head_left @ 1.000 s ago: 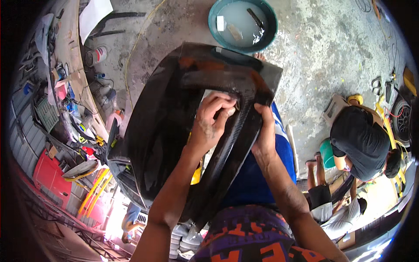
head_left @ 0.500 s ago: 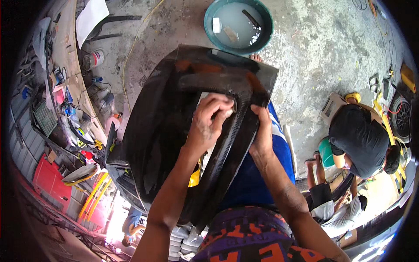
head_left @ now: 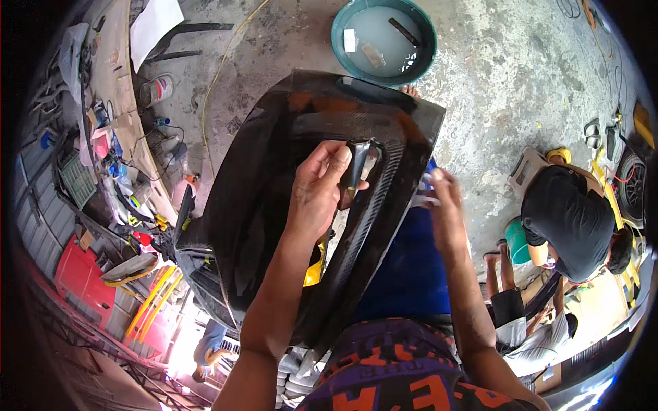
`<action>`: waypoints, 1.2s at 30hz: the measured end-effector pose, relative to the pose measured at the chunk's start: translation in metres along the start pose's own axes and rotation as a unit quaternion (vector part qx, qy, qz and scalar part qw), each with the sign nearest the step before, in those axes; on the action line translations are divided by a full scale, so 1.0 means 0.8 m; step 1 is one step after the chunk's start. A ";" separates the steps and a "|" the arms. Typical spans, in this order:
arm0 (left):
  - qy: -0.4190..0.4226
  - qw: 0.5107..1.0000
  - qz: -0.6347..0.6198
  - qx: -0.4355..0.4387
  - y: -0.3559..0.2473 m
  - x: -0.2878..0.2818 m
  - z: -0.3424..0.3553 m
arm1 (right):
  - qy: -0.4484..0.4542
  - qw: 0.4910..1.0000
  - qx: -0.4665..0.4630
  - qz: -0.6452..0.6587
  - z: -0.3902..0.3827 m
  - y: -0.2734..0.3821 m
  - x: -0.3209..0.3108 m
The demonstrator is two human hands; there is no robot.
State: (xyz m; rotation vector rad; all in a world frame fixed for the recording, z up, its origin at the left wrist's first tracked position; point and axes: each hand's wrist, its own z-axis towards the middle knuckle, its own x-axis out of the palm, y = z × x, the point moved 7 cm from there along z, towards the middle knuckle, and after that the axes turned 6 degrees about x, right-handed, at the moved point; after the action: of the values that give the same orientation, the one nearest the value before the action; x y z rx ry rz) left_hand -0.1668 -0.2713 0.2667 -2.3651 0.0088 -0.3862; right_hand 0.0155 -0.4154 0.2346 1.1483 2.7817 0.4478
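Note:
A large glossy black car body panel (head_left: 240, 205) with carbon-fibre weave lies across my lap. It has a long opening with a weave-patterned strip along its right side. Over the upper end of this opening, my left hand (head_left: 319, 179) is closed on a small dark sheet (head_left: 354, 164), its thumb on top; the sheet looks wet, and its exact kind is unclear. My right hand (head_left: 447, 198), smeared by motion, is beside the panel's right edge, above my blue shorts (head_left: 411, 267). Whether its fingers hold anything cannot be made out.
Beyond the panel stands a green basin (head_left: 432, 51) of cloudy water with several small blocks in it. At right, a person in a black shirt (head_left: 569, 212) crouches near a green bucket (head_left: 517, 240) and another person. Tools and parts clutter a wooden board (head_left: 123, 89) at left.
My left hand has turned and lifted from the opening's edge, showing the dark sheet. My right hand has let go of the panel's edge and moved right.

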 end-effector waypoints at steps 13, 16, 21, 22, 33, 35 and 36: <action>0.031 0.995 0.098 -0.010 -0.063 0.016 -0.022 | 0.220 0.958 -0.136 -0.121 -0.031 0.078 0.119; 0.043 0.988 0.150 0.002 -0.067 0.011 -0.022 | 0.240 0.956 -0.164 -0.052 -0.033 0.077 0.120; 0.024 0.984 0.104 0.145 -0.075 0.013 -0.018 | 0.239 0.962 -0.114 0.061 -0.035 0.074 0.129; 0.026 0.982 0.119 0.147 -0.073 0.013 -0.018 | 0.232 0.962 -0.141 -0.005 -0.036 0.082 0.130; -0.044 0.990 -0.030 0.130 -0.061 0.019 -0.017 | 0.253 0.957 -0.109 0.091 -0.037 0.081 0.157; -0.035 0.990 -0.026 0.133 -0.060 0.018 -0.017 | 0.198 0.948 -0.242 -0.063 -0.040 0.104 0.151; -0.020 0.990 -0.043 0.132 -0.059 0.018 -0.018 | 0.221 0.943 -0.236 -0.078 -0.039 0.109 0.153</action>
State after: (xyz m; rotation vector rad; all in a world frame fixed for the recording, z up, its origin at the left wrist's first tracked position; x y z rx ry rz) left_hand -0.1619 -0.2479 0.3119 -2.1163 -0.1542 -0.3567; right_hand -0.0194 -0.2779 0.2933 0.7830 2.8224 1.4101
